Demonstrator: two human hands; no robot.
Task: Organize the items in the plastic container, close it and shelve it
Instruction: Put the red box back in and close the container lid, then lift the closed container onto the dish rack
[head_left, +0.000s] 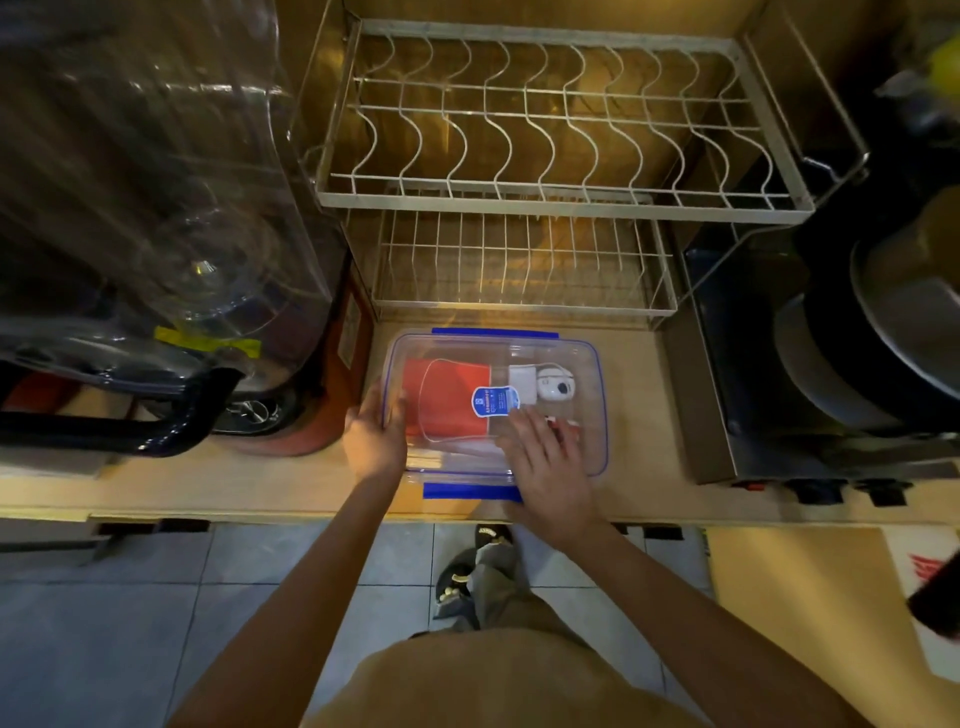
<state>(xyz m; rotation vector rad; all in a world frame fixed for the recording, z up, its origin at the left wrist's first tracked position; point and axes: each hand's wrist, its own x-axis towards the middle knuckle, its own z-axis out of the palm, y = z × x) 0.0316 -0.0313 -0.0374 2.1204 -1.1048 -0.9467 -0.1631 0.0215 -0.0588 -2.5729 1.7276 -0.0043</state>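
A clear plastic container (592, 364) with blue latches sits on the wooden counter, its transparent lid (550, 353) lying on top with a blue sticker (493, 401). Through the lid I see an orange flat item (447, 400) at the left and a white charger with a round white device (550, 384) at the right. My left hand (375, 434) grips the container's left edge. My right hand (550, 467) lies flat, fingers spread, on the lid's near right part, beside the front blue latch (467, 491).
A two-tier wire dish rack (545, 156) stands right behind the container. A plastic-wrapped water dispenser (145, 208) fills the left. A stove with dark pans (831, 374) is at the right. The counter's front edge (311, 514) runs just below my hands.
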